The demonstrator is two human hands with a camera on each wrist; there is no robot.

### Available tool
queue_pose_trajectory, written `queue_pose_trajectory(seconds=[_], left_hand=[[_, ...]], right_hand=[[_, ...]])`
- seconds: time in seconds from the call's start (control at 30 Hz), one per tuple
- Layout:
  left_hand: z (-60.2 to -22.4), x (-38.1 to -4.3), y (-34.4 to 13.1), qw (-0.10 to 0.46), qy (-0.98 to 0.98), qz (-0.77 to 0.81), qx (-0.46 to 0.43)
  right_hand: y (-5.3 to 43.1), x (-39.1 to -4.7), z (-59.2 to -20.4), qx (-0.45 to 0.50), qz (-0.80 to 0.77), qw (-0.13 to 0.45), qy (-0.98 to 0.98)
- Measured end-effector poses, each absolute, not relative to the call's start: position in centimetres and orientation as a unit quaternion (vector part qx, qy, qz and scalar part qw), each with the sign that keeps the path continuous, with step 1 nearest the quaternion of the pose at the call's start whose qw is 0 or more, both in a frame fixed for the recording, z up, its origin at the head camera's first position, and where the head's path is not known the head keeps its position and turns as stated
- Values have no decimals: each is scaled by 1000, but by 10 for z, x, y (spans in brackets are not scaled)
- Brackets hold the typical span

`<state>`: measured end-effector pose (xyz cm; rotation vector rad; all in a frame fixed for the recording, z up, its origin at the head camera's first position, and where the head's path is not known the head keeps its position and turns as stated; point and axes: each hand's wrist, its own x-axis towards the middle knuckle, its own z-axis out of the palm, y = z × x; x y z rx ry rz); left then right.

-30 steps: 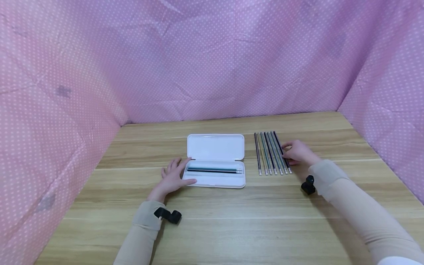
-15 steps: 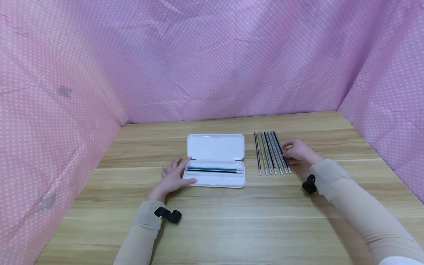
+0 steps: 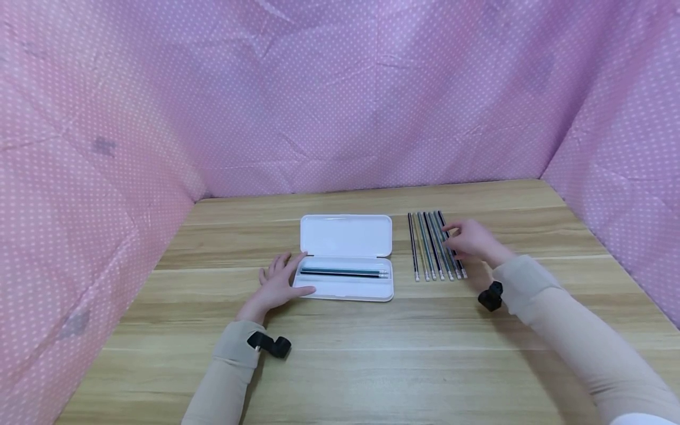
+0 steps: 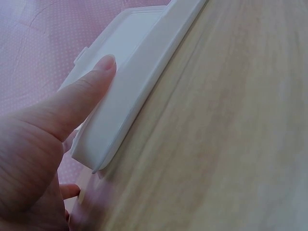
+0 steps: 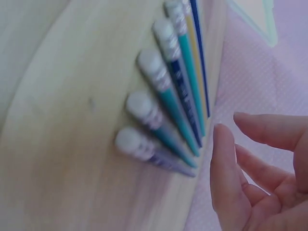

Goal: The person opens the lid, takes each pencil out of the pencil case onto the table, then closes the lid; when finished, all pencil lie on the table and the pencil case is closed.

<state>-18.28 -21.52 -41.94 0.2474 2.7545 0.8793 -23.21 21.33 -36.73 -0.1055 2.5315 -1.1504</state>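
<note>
A white pencil case [image 3: 347,293] lies with its lid [image 3: 346,235] folded back; pencils [image 3: 342,272] rest lengthwise in its back part. My left hand [image 3: 276,288] spans the case's left end, fingers spread. In the left wrist view its straight thumb [image 4: 86,94] rests against the case wall [image 4: 130,86]. To the right of the case, several striped pencils [image 3: 423,248] lie side by side, white erasers toward me. Over the rightmost ones is my right hand [image 3: 473,241], thumb and forefinger apart. The right wrist view shows nothing between those fingers [image 5: 224,168], with the pencils [image 5: 166,103] beyond them.
Everything lies on a wood-grain table [image 3: 366,360]. Pink dotted cloth [image 3: 340,106] hangs behind it and along both sides. Each wrist carries a small black camera [image 3: 273,345] on a beige sleeve.
My right hand has shifted slightly left and away from me, from beside the rightmost pencil to over the rightmost ones. The left hand and case stay put.
</note>
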Motion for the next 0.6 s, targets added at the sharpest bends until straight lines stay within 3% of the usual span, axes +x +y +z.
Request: queue_pose_trajectory(seconds=[0.6], left_hand=[[-421, -183, -216, 117, 941, 305, 87]], right_hand=[[147, -221, -372, -105, -406, 130, 898]])
